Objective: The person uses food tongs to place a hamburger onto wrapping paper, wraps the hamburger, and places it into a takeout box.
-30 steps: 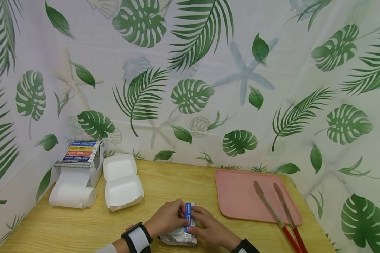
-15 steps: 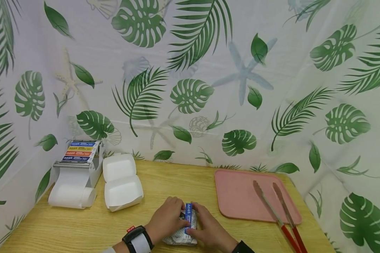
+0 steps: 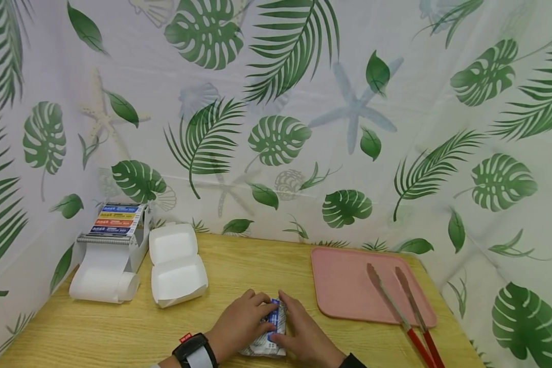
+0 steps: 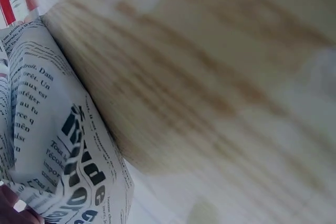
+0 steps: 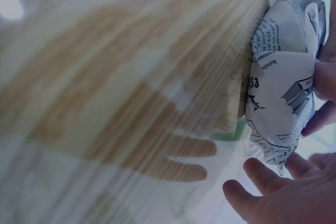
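Observation:
A small package [image 3: 263, 348] wrapped in newsprint-patterned paper lies on the table in front of me. Down its top runs a blue-and-white label [image 3: 273, 319], partly covered by fingers. My left hand [image 3: 240, 322] rests on the package from the left, its fingertips and thumb pressing on the label. Against the right side lies my right hand [image 3: 307, 329], with the thumb at the label's lower end. Both wrist views show the printed paper [image 4: 79, 129] close up, with folds on the sides. In the right wrist view, spread fingers [image 5: 268, 182] are beside the wrapped package [image 5: 281, 90].
At the left stands a label dispenser [image 3: 115, 220] with several coloured label rolls and a white paper roll [image 3: 101, 286]. An open white foam box [image 3: 180, 278] is beside it. A pink tray [image 3: 340, 286] sits at the right, with red-handled tongs [image 3: 391, 299] lying across it.
The left fingers have shifted right over the label's upper part, covering more of it. My right fingers have left the label's upper end and moved to the package's right side.

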`<state>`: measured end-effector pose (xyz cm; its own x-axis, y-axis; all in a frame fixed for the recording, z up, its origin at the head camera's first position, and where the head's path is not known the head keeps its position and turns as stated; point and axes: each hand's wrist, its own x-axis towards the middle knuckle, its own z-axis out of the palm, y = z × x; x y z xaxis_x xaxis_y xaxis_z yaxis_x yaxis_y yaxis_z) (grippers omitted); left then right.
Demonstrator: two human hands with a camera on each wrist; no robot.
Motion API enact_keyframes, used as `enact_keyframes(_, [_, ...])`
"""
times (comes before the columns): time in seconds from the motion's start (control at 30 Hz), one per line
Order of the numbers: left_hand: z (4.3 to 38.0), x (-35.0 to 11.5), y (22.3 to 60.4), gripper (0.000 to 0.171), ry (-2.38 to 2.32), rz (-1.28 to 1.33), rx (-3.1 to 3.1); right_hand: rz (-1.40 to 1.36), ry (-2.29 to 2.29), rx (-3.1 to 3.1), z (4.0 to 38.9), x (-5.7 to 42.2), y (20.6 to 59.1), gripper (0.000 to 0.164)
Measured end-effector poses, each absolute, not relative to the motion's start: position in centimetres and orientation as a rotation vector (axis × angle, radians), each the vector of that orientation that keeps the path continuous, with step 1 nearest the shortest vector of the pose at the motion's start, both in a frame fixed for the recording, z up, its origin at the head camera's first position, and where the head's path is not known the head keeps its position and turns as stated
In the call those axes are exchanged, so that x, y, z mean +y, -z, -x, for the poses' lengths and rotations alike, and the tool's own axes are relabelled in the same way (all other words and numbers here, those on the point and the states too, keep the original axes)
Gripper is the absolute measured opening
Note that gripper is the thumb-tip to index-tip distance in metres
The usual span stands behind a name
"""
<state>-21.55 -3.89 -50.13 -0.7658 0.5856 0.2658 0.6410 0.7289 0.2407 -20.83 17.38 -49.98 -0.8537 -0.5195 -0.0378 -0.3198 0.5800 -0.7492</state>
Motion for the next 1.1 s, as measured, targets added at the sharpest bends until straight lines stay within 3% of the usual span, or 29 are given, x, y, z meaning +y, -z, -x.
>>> enact_keyframes(0.47, [21.3,-4.4,50.4,0.051,0.155,1.035,-2.748,0.731,1.04,2.577,20.7,17.5,49.8,0.081])
enact_keyframes(0.67, [21.2,-5.0,50.4,0.052,0.299,1.071,-2.797,0.749,1.041,2.561,20.7,17.4,49.8,0.079])
enact_keyframes(0.77, [21.2,-6.0,50.0,0.052,0.457,1.064,-2.865,0.746,1.026,2.563,20.7,17.3,49.8,0.071])
enact_keyframes(0.93, [21.5,-9.2,48.7,0.037,0.669,0.865,-2.881,0.727,0.917,2.595,20.8,17.3,49.6,0.058])
enact_keyframes(1.1, [22.2,-13.8,48.3,0.031,0.609,0.517,-2.86,0.707,0.875,2.602,20.6,17.8,49.3,0.058])
